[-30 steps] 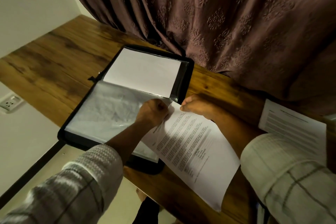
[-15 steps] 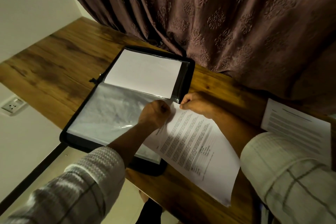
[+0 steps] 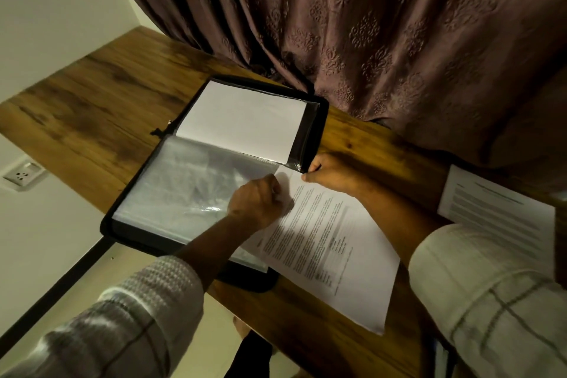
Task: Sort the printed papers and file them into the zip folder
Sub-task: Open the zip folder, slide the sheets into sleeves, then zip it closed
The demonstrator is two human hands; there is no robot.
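A black zip folder (image 3: 319, 120) lies open on the wooden table (image 3: 92, 107). A blank white sheet (image 3: 242, 120) fills its far sleeve, and a clear plastic sleeve (image 3: 181, 184) covers the near half. A printed paper (image 3: 334, 248) lies partly over the folder's right edge. My left hand (image 3: 257, 202) is curled and pinches the sleeve's edge where the paper's top corner meets it. My right hand (image 3: 331, 175) pinches the paper's top edge by the folder's corner.
More printed papers (image 3: 497, 209) lie at the right, partly behind my right sleeve. A brown patterned curtain (image 3: 368, 24) hangs along the table's far side. A wall socket (image 3: 21, 176) sits below the table's left end.
The printed paper has slid a little further towards the folder, and both hands have moved slightly with it. The view shifted slightly.
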